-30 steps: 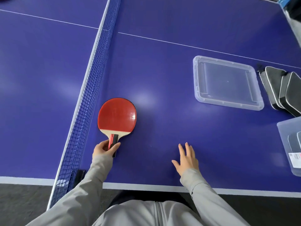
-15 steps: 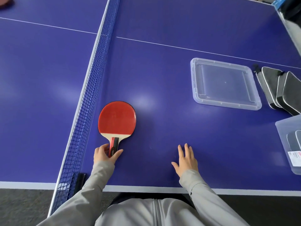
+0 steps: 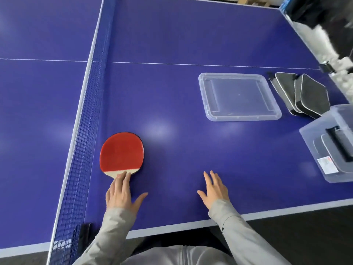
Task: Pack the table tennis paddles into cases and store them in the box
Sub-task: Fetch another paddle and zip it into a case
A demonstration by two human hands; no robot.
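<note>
the surface [image 3: 191, 44] is a smooth blue board with a soft sheen, pale blurs of light showing mid-frame, and thin white painted lines. the net [image 3: 84, 150] on the left is dark woven mesh with a white tape along its top. the paddle [image 3: 121, 150] at lower left has a matt red rubber face over bare pale wood near the handle. the lid [image 3: 238, 96] at centre right is clear, glossy plastic. the cases [image 3: 305, 96] at right look like dark matt cloth with white piping. the box [image 3: 324, 142] at the right edge is frosted translucent plastic with a paper label. the sleeves [image 3: 246, 238] are grey cloth.
</note>
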